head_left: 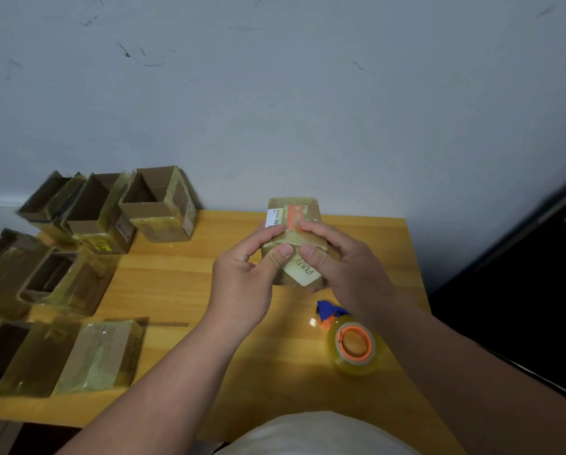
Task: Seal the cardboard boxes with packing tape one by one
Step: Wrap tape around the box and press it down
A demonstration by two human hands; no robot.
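I hold a taped cardboard box [293,224] at the table's [183,277] far middle, my left hand [245,274] and right hand [344,267] curled round its near end, thumbs pressed side by side on the front. The tape roll [355,348] lies at five o'clock from the box. Open boxes [158,205] crowd the table from nine to ten o'clock.
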